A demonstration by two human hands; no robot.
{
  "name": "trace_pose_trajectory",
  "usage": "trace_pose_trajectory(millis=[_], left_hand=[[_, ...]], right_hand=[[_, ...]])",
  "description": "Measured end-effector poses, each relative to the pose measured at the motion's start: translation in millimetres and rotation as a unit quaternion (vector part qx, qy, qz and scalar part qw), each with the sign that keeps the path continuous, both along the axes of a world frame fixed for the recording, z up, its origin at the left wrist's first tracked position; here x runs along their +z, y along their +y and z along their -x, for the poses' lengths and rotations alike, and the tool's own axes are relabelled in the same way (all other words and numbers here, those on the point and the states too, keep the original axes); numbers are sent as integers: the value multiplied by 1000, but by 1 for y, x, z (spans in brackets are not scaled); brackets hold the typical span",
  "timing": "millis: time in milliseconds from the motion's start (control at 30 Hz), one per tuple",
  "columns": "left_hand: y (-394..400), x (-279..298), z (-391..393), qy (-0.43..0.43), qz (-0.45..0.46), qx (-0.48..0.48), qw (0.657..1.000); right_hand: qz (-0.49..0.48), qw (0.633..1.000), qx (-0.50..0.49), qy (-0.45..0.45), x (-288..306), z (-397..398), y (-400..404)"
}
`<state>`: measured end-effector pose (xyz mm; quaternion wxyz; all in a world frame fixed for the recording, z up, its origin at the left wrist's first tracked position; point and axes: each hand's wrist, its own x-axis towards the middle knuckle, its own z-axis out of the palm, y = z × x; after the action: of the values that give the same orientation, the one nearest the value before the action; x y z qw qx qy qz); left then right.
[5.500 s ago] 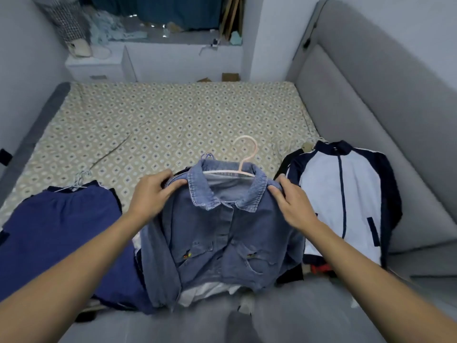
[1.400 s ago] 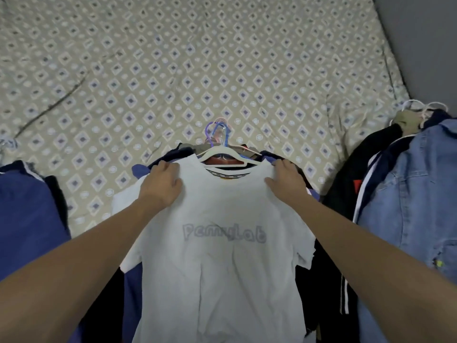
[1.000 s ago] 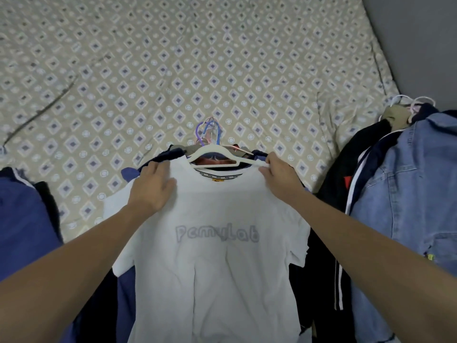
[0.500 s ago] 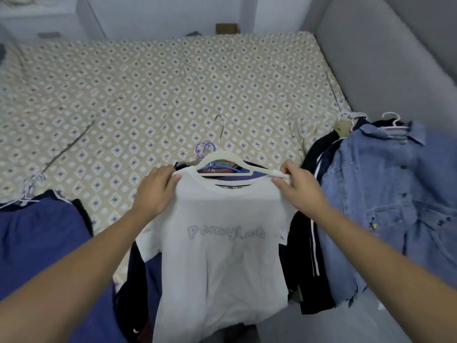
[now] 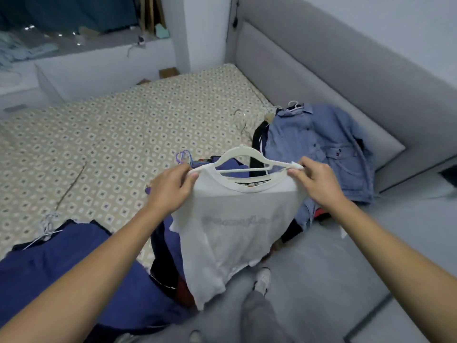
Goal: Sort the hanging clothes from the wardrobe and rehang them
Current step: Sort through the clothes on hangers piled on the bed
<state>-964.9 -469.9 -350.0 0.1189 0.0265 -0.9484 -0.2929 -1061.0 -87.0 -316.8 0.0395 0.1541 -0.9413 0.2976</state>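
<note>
place: someone's bedroom at home, pretty clearly
bed: mattress (image 5: 138, 134) in a diamond-print sheet fills most of the floor space
headboard: padded grey headboard (image 5: 346, 78) runs along the right side
clothes: denim jacket (image 5: 319, 144) and navy garment (image 5: 61, 263) lying on it, on hangers
back wall: white ledge (image 5: 99, 68) with household clutter piled on top

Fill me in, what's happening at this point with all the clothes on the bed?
A person is sorting clothes laid on a patterned bed. The left hand and the right hand each grip one shoulder of a white T-shirt on a white hanger, holding it up off the bed. A denim jacket lies on a pile at the right by the grey headboard, and a dark blue garment on a hanger lies at the left.
</note>
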Motion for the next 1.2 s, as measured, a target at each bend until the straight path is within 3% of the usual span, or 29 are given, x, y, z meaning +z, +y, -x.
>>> trace_pose_trajectory(millis=[233, 467, 767, 1200], left_hand=[[106, 81, 1, 53, -4, -76, 996], [238, 88, 66, 51, -32, -89, 994], [347, 56, 143, -8, -36, -29, 999], [362, 7, 336, -40, -69, -26, 997]], right_hand=[[8, 994, -71, 83, 79, -41, 112], [13, 987, -126, 96, 93, -1, 236], [-45, 993, -60, 91, 98, 116, 338], [-52, 998, -16, 22, 57, 349, 345]])
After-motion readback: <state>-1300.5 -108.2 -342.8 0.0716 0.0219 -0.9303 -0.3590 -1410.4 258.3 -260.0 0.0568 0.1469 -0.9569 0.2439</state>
